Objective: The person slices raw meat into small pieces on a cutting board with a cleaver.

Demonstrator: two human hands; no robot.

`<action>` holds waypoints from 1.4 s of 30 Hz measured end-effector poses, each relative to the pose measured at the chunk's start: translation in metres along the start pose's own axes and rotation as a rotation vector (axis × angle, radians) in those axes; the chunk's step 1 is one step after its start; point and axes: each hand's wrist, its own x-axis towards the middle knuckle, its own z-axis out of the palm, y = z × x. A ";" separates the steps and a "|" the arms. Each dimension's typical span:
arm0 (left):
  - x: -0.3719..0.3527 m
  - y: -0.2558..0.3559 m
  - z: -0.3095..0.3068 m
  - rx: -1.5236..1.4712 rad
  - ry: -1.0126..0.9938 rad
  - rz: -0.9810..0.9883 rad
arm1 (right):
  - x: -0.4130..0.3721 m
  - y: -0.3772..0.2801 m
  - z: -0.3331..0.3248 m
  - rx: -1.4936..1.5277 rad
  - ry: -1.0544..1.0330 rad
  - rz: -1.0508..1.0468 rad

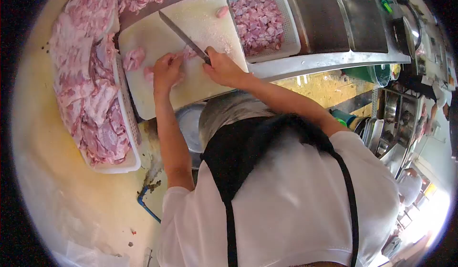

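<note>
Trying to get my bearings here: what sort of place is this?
Probably a commercial kitchen's meat-prep area: a crate heaped with raw meat, a large cutting board, and metal containers off to the right.

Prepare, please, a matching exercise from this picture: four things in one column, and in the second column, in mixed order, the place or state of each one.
Things:
1. Knife
2. Small meat chunks
3. Large meat pieces
4. Left hand

Places or states:
A. Heaped in the left basket, beside the cutting board
B. Gripped in the right hand
C. Touching a meat piece on the board
D. Inside the right basket

Right pairs: 1-B, 2-D, 3-A, 4-C
</note>
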 end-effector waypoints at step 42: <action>0.036 0.011 0.018 0.222 -0.073 0.076 | 0.004 -0.046 -0.076 0.114 0.371 -0.013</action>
